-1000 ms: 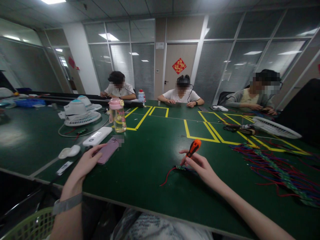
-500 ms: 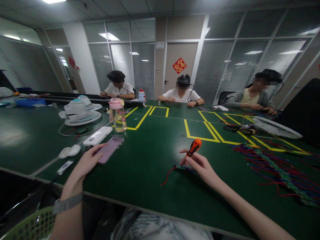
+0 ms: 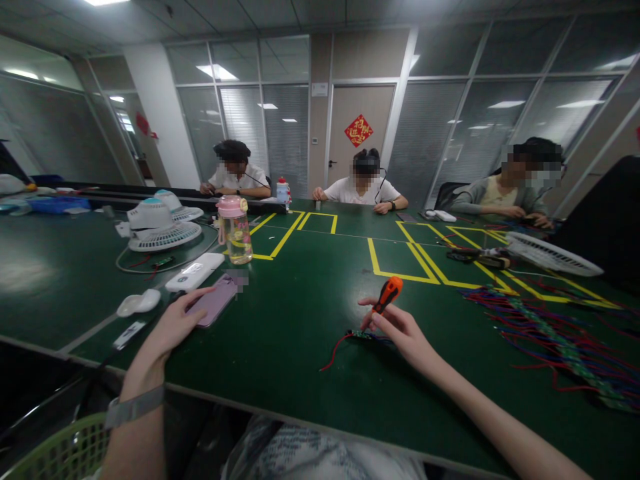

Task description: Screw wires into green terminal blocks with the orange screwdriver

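My left hand point(image 3: 176, 321) grips the near end of a pinkish-purple phone point(image 3: 220, 303), thumb on one edge and fingers on the other; the phone lies on the green table. In my right hand point(image 3: 397, 327) is a screwdriver point(image 3: 389, 295) with an orange and black handle, its handle end tilted up and to the right. Its tip is hidden by my fingers. Just under that hand lies a small green circuit board point(image 3: 359, 335) with red and dark wires. Whether the screwdriver touches the board I cannot tell.
Many wired circuit boards point(image 3: 560, 340) lie in a row at the right. Left of the phone are a white power bank point(image 3: 196, 272), a white case point(image 3: 139, 303) and a pink-lidded bottle point(image 3: 235, 233). White fans point(image 3: 163, 233) stand beyond. Three people sit across the table.
My hands, the phone and the screwdriver stay almost still. Across the table, the middle person's hand has shifted outward to the left.
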{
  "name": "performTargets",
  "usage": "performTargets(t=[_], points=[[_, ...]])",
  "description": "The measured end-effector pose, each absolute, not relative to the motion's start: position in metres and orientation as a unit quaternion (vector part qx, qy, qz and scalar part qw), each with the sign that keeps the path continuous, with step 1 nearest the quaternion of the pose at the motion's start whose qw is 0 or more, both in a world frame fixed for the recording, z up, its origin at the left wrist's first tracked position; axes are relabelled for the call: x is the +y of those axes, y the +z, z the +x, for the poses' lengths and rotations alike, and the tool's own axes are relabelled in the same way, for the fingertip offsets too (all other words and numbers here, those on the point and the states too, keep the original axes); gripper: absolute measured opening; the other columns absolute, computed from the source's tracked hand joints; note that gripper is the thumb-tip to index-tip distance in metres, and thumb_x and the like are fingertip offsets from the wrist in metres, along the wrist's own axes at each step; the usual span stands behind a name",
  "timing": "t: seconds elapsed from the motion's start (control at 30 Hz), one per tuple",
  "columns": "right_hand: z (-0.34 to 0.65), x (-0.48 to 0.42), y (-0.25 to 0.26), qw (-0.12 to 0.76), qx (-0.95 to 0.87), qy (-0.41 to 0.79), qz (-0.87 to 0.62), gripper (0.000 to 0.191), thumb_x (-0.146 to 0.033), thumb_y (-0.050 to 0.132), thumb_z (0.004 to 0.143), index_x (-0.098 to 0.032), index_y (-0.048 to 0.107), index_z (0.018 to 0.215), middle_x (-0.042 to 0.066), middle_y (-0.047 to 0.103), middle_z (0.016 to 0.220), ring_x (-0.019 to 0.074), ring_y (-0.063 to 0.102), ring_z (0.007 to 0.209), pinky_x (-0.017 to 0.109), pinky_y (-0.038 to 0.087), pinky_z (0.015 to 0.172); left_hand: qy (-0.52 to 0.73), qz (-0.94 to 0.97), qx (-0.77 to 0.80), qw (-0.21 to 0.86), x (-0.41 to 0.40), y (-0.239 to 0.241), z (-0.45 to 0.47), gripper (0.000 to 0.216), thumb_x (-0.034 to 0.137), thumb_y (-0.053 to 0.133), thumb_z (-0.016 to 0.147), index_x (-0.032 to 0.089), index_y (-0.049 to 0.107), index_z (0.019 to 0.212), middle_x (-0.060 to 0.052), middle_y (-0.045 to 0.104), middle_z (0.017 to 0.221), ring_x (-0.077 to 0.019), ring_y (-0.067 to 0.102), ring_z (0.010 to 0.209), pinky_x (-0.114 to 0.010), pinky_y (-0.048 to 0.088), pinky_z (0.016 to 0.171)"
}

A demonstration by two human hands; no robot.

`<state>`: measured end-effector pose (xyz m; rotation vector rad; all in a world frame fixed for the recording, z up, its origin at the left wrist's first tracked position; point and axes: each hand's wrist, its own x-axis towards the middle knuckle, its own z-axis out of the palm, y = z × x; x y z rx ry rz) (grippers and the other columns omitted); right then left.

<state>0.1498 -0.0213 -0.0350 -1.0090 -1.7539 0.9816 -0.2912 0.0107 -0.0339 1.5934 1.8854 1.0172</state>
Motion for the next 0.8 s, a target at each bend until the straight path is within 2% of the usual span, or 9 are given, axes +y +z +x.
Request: performTargets(t=[0.23,0.4,0.53,0.8], points=[[0.1510,-0.0205,-0.0371,0.431,-0.709,0.388,-0.402,0.042,-0.051,0.051,0.093,-0.018,0.061,0.117,0.005,0.069,0.088,0.0210,0.064,0.085,0.033,0.049,0.080,0.353,0.591,0.692,0.218,0.0125,-0.0361,-0.2928,0.065,0.042,0.051,0.071,0.011,0.058,0.128,-0.016,0.058,0.135,-0.0327,0.059,0.117,-0.044,0.043,0.104],[0.1500,-0.0216,-0.0348,0.427,-0.710,0.386,-0.405,0.042,-0.052,0.050,0.093,-0.019,0.062,0.116,0.007,0.069,0.087,0.0233,0.064,0.088,0.035,0.050,0.080,0.357,0.585,0.699,0.205,0.0122,-0.0343,-0.2920,0.061,0.042,0.052,0.069,0.014,0.062,0.122,-0.014,0.061,0.132,-0.0330,0.060,0.115,-0.044,0.044,0.103],[0.1494,-0.0217,-0.0337,0.429,-0.709,0.386,-0.405,0.042,-0.053,0.050,0.093,-0.020,0.063,0.114,0.007,0.069,0.086,0.0241,0.064,0.088,0.036,0.050,0.080,0.346,0.592,0.701,0.197,0.0115,-0.0321,-0.2912,0.062,0.043,0.051,0.070,0.011,0.062,0.122,-0.016,0.059,0.133,-0.0342,0.058,0.117,-0.045,0.042,0.105],[0.1495,-0.0218,-0.0341,0.430,-0.709,0.385,-0.405,0.041,-0.052,0.050,0.093,-0.019,0.063,0.115,0.007,0.069,0.088,0.0228,0.064,0.085,0.035,0.050,0.079,0.337,0.585,0.713,0.192,0.0109,-0.0321,-0.2911,0.062,0.043,0.050,0.070,0.012,0.062,0.122,-0.015,0.062,0.129,-0.0337,0.061,0.112,-0.044,0.045,0.101]])
